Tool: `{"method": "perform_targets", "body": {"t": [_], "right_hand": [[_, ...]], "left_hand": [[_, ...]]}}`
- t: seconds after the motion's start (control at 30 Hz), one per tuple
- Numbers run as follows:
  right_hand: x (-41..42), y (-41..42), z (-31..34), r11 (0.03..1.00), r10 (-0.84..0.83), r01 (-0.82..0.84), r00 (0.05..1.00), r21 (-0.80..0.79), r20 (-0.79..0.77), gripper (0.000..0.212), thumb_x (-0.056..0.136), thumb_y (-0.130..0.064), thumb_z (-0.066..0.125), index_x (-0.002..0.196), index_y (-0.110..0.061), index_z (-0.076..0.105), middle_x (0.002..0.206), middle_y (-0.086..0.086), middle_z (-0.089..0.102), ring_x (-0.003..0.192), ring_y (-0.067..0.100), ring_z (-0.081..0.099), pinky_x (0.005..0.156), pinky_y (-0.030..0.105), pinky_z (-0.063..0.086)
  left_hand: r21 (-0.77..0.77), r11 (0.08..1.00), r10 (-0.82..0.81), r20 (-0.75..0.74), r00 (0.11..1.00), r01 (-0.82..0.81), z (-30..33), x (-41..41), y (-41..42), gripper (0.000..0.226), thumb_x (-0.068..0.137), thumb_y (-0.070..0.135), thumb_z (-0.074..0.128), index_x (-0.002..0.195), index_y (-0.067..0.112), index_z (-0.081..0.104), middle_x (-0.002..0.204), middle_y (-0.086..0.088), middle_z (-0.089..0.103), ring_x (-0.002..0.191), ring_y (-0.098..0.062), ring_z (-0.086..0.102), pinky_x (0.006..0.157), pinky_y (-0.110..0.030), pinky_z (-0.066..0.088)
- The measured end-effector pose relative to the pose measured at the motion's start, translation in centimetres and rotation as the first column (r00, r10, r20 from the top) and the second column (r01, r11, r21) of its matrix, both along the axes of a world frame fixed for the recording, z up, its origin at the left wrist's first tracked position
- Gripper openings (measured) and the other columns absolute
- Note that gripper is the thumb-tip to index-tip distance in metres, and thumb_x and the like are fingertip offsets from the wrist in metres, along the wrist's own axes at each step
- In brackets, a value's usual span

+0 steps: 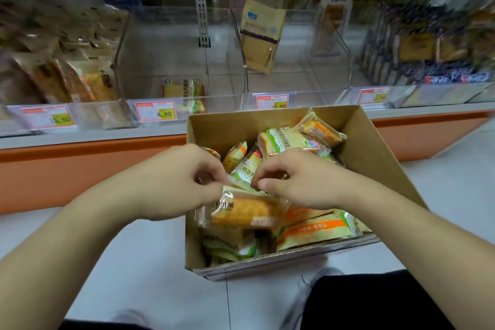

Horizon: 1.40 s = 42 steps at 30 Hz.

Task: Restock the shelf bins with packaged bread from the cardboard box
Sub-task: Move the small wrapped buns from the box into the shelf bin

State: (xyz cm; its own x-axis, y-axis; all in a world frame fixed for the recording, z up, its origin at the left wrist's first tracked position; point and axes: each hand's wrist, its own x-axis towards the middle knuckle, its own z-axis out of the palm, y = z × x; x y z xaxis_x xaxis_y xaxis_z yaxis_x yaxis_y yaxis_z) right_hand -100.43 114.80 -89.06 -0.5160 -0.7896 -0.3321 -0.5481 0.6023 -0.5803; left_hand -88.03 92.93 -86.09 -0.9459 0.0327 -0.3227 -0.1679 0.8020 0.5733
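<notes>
Head view, scene: a cardboard box (369,147) sits on the pale floor in front of a low shelf, and both hands reach into it from above.
Task's thing: packaged bread fills the box in a loose heap; one orange bread packet (242,210) lies on top at the near side, just under the hands.
Shelf bins: the clear bin (150,61) behind the 8.80 price tag (156,112) holds a single green packet at its front; the bin to its right holds a tan upright bag (261,35); the far-left and far-right bins look well stocked, though blurred.
Risk, grip: the hold appears to be on thin wrapper film only, so the packet could slip or the film could tear as it is lifted.
Risk, snagging: neighbouring packets overlap the held one, so a quick pull may drag another packet over the box wall.
Risk, placement: several kinds of bread are mixed in the box, so a packet could end up in the wrong bin.
Left hand (184,182): palm down over the near-left of the box, fingers curled, fingertips pinching the top edge of the orange bread packet.
Right hand (294,182): palm down, fingers curled inward and closed on wrapper film at the packet's upper right edge; which packet that film belongs to cannot be told for sure.
Arms: both forearms are bare and converge toward the box centre, hands near each other.
</notes>
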Motion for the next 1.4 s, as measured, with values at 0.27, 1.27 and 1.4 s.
{"method": "perform_targets", "body": {"t": [0.27, 1.27, 1.4], "right_hand": [[0.1, -0.3, 1.3, 0.958, 0.094, 0.024, 0.916, -0.286, 0.391, 0.031, 0.093, -0.012, 0.082, 0.122, -0.012, 0.073, 0.116, 0.010, 0.076, 0.111, 0.028, 0.072, 0.099, 0.037, 0.058], [3.0, -28.7, 9.8, 0.761, -0.131, -0.037, 0.969, -0.647, -0.208, 0.028, 0.090, -0.031, 0.082, 0.112, -0.040, 0.067, 0.099, -0.020, 0.072, 0.083, 0.009, 0.070, 0.074, 0.029, 0.059], [2.1, -34.5, 9.5, 0.755, -0.135, -0.047, 0.965, -0.654, -0.225, 0.027, 0.095, -0.031, 0.079, 0.116, -0.039, 0.065, 0.101, -0.020, 0.070, 0.086, 0.004, 0.067, 0.070, 0.025, 0.059]], "left_hand": [[0.391, 0.870, 0.388, -0.167, 0.906, -0.301, 0.8, 0.0, -1.3, 0.031, 0.098, 0.049, 0.059, 0.087, 0.030, 0.081, 0.076, 0.006, 0.074, 0.064, -0.007, 0.067, 0.059, -0.037, 0.057], [0.419, 0.717, 0.686, -0.570, 0.453, -0.557, 3.9, 4.9, -19.3, 0.050, 0.084, 0.024, 0.084, 0.127, 0.039, 0.065, 0.113, 0.022, 0.070, 0.106, 0.003, 0.066, 0.095, -0.034, 0.059], [0.416, 0.681, 0.710, -0.577, 0.404, -0.603, 2.5, 3.9, -22.7, 0.052, 0.092, 0.014, 0.074, 0.135, 0.038, 0.058, 0.116, 0.026, 0.065, 0.110, 0.006, 0.062, 0.100, -0.032, 0.057]]}}
